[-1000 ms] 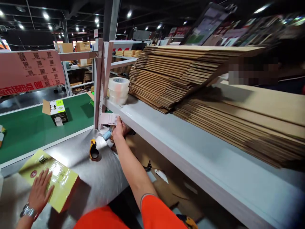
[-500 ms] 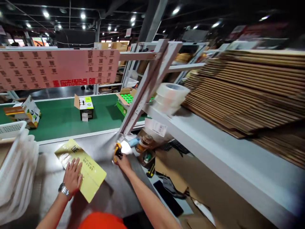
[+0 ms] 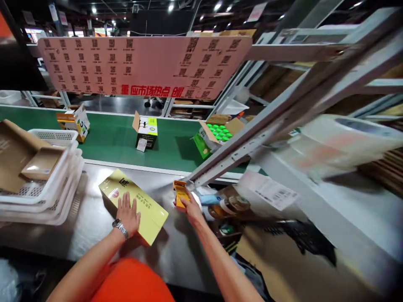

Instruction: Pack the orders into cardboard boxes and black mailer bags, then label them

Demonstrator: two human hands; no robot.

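Note:
A yellow box (image 3: 147, 209) with dark printed characters lies at an angle on the metal table. My left hand (image 3: 128, 214), with a watch at the wrist, rests on its top with the fingers spread. To the right of the box, my right hand (image 3: 192, 207) is closed round an orange tape dispenser (image 3: 180, 193), held upright near the table's far edge. The dispenser does not touch the yellow box. Part of its lower end is hidden by the fingers.
Stacked white baskets (image 3: 67, 180) stand at the left. Behind, a green conveyor (image 3: 110, 134) carries several opened boxes. A slanted metal post (image 3: 239, 155), tape rolls (image 3: 346, 142) and a shelf (image 3: 315, 197) are at the right. A pink board (image 3: 151, 63) hangs above.
The view has swung left, so more baskets show and the cardboard stack has mostly gone out at the right. My right hand has turned the dispenser, showing its orange side.

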